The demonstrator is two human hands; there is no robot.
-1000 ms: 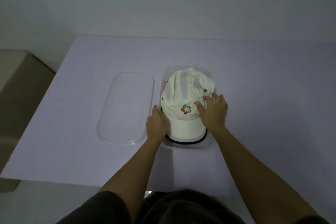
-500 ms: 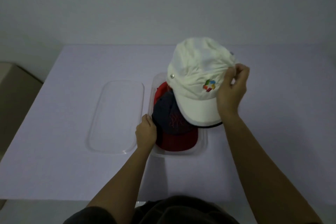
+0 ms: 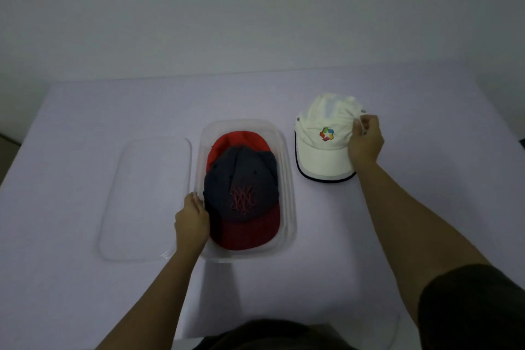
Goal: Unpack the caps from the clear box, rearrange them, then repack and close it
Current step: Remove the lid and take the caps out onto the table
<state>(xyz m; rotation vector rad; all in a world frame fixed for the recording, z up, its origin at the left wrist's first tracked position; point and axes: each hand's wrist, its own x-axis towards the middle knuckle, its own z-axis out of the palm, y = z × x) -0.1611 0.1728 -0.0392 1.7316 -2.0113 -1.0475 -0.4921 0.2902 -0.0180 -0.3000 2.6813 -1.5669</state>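
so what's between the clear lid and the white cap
In the head view, the open clear box, holding a navy cap on a red cap; the left hand holds its rim.

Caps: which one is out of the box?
The white cap, on the table beside the clear box, held by the right hand. The navy cap and red cap lie inside it.

One white cap (image 3: pixel 324 150), one navy cap (image 3: pixel 241 176) and one red cap (image 3: pixel 235 140) make three caps in all. There is one clear box (image 3: pixel 287 179) and one lid (image 3: pixel 147 196).
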